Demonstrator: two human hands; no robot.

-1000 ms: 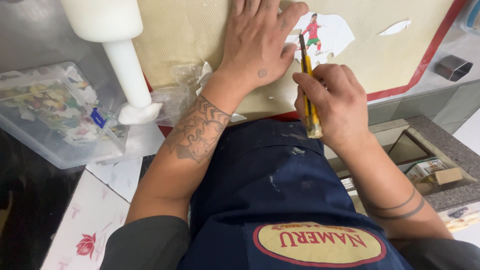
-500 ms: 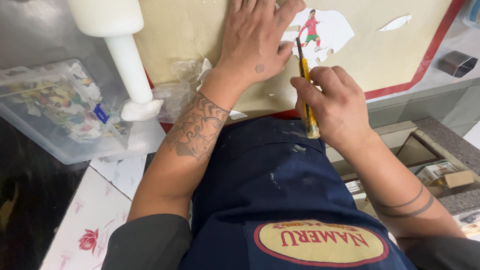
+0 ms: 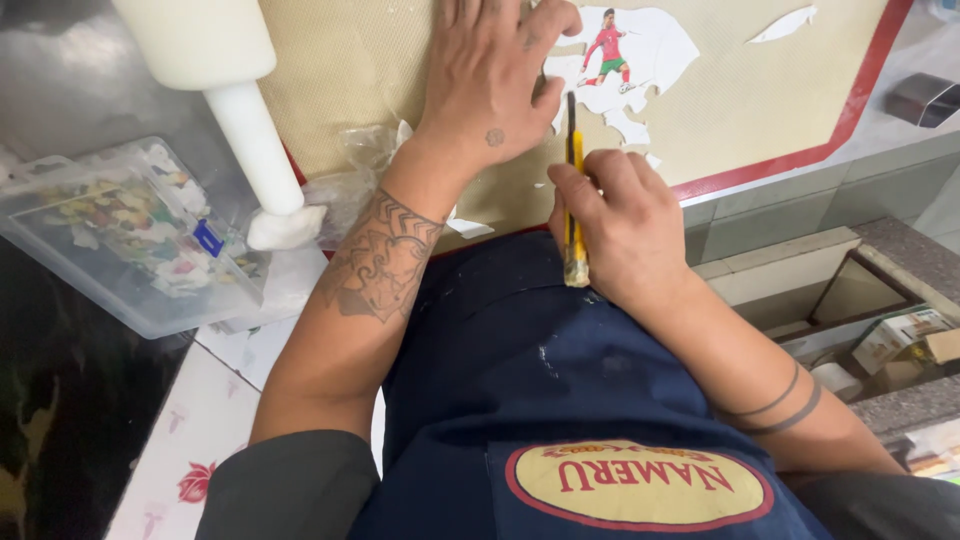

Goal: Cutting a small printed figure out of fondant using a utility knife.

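My left hand (image 3: 497, 75) lies flat, fingers spread, on a beige mat with a red border (image 3: 760, 100). Under and beside it is a white sheet (image 3: 655, 50) printed with a small footballer figure in red and green. My right hand (image 3: 625, 225) grips a yellow craft knife (image 3: 574, 200), blade pointing away from me toward the sheet's edge, right next to my left thumb. Small white offcuts (image 3: 630, 128) lie near the blade.
A white rolling pin (image 3: 235, 90) stands at the left by crumpled clear film (image 3: 350, 170). A clear plastic box of coloured scraps (image 3: 130, 235) sits further left. A dark metal cutter (image 3: 925, 98) rests far right. An open drawer with small boxes (image 3: 890, 340) is lower right.
The view has shifted slightly. My right hand with the knife has edged up toward the sheet. My left hand stays pressed on the mat.
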